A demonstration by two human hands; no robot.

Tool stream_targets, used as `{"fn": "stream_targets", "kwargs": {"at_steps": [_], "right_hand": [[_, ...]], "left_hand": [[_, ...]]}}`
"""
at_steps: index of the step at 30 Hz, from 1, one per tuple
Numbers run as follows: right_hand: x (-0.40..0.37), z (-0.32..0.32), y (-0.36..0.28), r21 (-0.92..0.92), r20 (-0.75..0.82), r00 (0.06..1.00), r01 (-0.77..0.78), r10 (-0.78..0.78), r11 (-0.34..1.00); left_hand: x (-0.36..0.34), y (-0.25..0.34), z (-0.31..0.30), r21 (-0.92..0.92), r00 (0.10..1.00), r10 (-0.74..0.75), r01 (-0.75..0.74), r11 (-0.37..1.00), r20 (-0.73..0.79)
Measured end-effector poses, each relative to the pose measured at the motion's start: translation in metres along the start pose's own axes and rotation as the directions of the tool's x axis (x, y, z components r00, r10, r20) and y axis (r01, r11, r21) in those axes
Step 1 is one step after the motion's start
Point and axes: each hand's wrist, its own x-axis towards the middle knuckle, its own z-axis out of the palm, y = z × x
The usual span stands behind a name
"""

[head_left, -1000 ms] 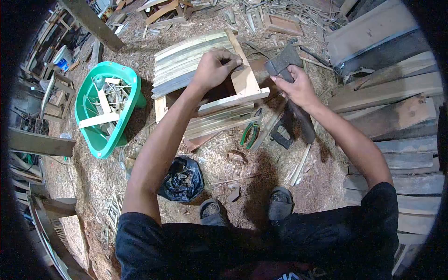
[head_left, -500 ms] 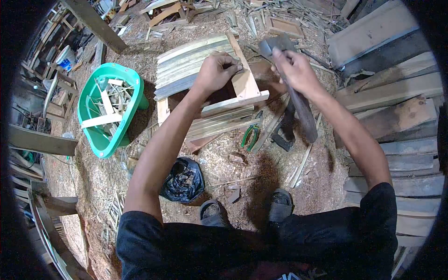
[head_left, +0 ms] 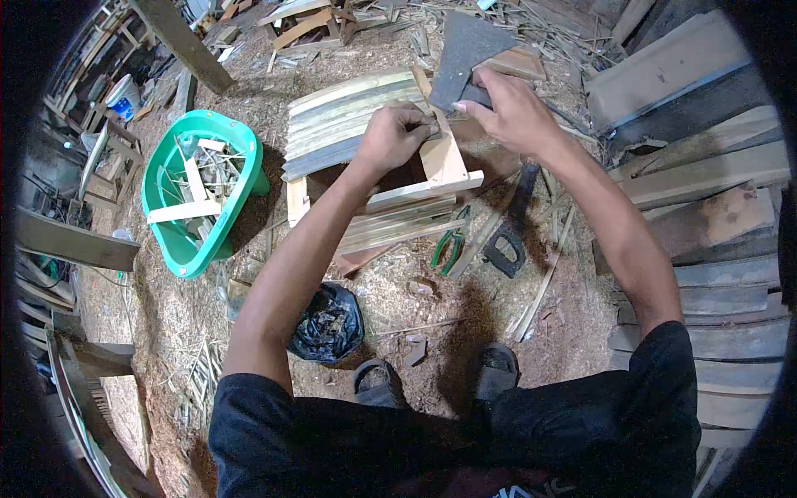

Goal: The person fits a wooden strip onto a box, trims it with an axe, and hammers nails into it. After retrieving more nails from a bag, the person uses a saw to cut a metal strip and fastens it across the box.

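A slatted wooden box [head_left: 355, 112] stands on the floor in front of me, with an opening in its near side. My left hand [head_left: 396, 137] is closed in a pinch on its right edge board [head_left: 442, 158]; whatever the fingers hold is too small to make out. Close on the right, my right hand [head_left: 513, 114] grips a hatchet [head_left: 466, 56] right by its head. The broad grey blade is raised just above the board, apart from my left fingers. Most of the hatchet's handle is hidden behind my hand and forearm.
Left of the box is a green plastic tub [head_left: 253, 178] of wood scraps. Green-handled pliers [head_left: 448, 251] and a handsaw [head_left: 508, 242] lie nearer me, beside a black plastic-lined container [head_left: 328, 325]. Boards [head_left: 706, 178] are stacked along the right; wood shavings cover the floor.
The hatchet has swung round, its head now turned blade up and its handle no longer pointing down toward me. My left hand stays pinched at the box's edge board. The whole view shifted slightly.
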Motion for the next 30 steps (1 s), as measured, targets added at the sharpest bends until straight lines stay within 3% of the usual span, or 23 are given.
{"fn": "stream_targets", "kwargs": {"at_steps": [4,8,11,12,15,18,22,25,28,30], "right_hand": [[0.001,0.006,-0.002,-0.061,-0.014,0.998,0.057,-0.058,0.997],[-0.008,0.006,-0.009,-0.235,0.146,0.989,0.036,-0.001,0.971],[0.000,-0.004,-0.013,-0.176,0.080,0.997,0.017,-0.003,0.984],[0.002,-0.004,-0.009,-0.144,-0.002,0.994,0.104,-0.106,0.984],[-0.003,0.000,-0.009,-0.149,0.005,0.998,0.069,-0.069,0.986],[-0.008,0.009,-0.008,-0.225,0.115,0.993,0.056,-0.030,0.973],[0.000,-0.002,-0.006,-0.153,-0.005,0.991,0.129,-0.131,0.980],[-0.005,-0.002,-0.015,-0.148,-0.026,0.999,0.043,-0.048,0.988],[-0.010,0.010,-0.007,-0.293,0.115,0.993,0.064,-0.031,0.954],[-0.006,0.005,-0.002,-0.258,0.093,0.995,0.065,-0.042,0.964]], "left_hand": [[-0.001,-0.002,0.001,-0.016,0.999,0.029,-0.029,0.999,-0.024],[-0.002,0.001,-0.001,0.067,0.999,0.031,-0.029,0.997,-0.026],[-0.001,0.000,-0.002,0.001,0.999,0.044,-0.044,0.999,-0.018],[-0.003,-0.001,0.000,0.004,0.999,0.044,-0.044,0.999,-0.022],[-0.001,0.000,-0.001,0.024,0.999,0.037,-0.036,0.999,-0.023],[-0.001,0.002,-0.003,0.031,1.000,0.012,-0.012,0.999,-0.006],[-0.003,0.002,0.000,0.014,1.000,0.017,-0.016,1.000,-0.017],[-0.002,0.002,-0.002,0.021,1.000,0.022,-0.021,1.000,-0.017],[-0.002,0.002,-0.003,0.045,1.000,0.016,-0.016,0.999,0.000],[-0.002,0.001,-0.001,0.048,1.000,0.023,-0.023,0.999,-0.003]]}}
